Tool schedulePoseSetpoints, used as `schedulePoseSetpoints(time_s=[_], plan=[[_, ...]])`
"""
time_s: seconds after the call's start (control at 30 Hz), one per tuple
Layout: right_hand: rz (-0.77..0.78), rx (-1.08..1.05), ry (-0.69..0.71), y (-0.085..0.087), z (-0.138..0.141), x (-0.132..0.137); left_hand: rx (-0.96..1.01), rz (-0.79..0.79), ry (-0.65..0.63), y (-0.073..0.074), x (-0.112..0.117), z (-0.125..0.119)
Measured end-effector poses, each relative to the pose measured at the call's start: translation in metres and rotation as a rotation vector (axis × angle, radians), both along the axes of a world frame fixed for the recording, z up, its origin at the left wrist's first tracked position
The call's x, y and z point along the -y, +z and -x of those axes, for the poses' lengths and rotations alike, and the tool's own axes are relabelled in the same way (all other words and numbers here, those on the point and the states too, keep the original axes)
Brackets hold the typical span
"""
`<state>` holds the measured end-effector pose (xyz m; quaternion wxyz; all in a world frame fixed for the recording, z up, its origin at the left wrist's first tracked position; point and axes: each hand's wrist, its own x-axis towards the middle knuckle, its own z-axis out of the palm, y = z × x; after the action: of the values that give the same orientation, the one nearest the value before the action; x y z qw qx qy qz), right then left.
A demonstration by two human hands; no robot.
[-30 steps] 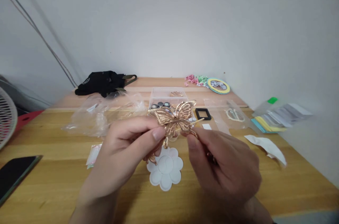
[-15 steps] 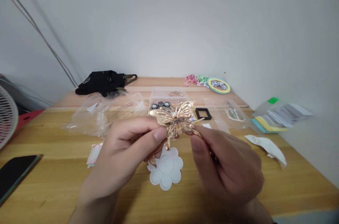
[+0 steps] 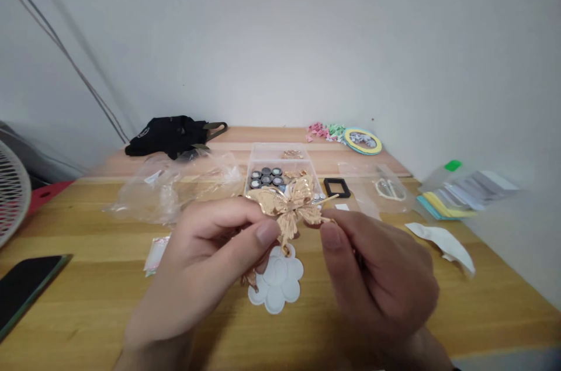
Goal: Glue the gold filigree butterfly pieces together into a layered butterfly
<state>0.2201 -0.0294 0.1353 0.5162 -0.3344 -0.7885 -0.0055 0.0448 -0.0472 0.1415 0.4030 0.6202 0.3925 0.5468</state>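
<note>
A gold metal butterfly ornament (image 3: 288,205) is held up above the wooden table (image 3: 87,301), between both hands. My left hand (image 3: 210,260) pinches its left wing and lower part with thumb and fingers. My right hand (image 3: 377,277) is closed in a pinch on its right side, where a thin gold pin sticks out. Directly below the butterfly lies a white flower-shaped palette (image 3: 276,280). A small gold piece shows under my left fingers.
Behind the hands stands a clear compartment box (image 3: 280,166) with dark round pieces. Crumpled clear plastic bags (image 3: 166,190), a black pouch (image 3: 169,134), a phone (image 3: 26,283), a small black frame (image 3: 336,187), white paper scraps (image 3: 442,242), stacked coloured sheets (image 3: 456,196) and a fan (image 3: 11,196) surround them.
The butterfly has tipped forward and dropped slightly, its wings now flatter toward the camera. Both hands shifted a little with it and kept their grip.
</note>
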Motion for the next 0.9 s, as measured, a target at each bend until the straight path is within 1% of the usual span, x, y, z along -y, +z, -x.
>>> schedulePoseSetpoints(time_s=[0.07, 0.17, 0.37, 0.53, 0.67, 0.77, 0.9], plan=[[0.013, 0.004, 0.028, 0.001, -0.001, -0.001, 0.004, -0.012, 0.012, 0.0, 0.002, 0.0], [0.029, 0.001, 0.081, 0.001, -0.001, -0.003, -0.016, -0.073, 0.044, 0.001, 0.004, 0.0], [0.067, 0.005, 0.124, 0.0, -0.002, -0.005, -0.099, -0.156, 0.124, 0.003, 0.008, -0.002], [0.136, 0.012, 0.164, 0.002, -0.003, -0.004, -0.228, -0.212, 0.191, 0.007, 0.015, -0.006], [0.204, 0.033, 0.155, 0.003, -0.003, -0.005, -0.327, -0.247, 0.199, 0.011, 0.019, -0.009], [0.211, 0.044, 0.166, 0.002, -0.003, -0.005, -0.366, -0.284, 0.196, 0.012, 0.02, -0.01], [0.199, 0.05, 0.17, 0.002, -0.003, -0.006, -0.385, -0.291, 0.219, 0.011, 0.02, -0.01]])
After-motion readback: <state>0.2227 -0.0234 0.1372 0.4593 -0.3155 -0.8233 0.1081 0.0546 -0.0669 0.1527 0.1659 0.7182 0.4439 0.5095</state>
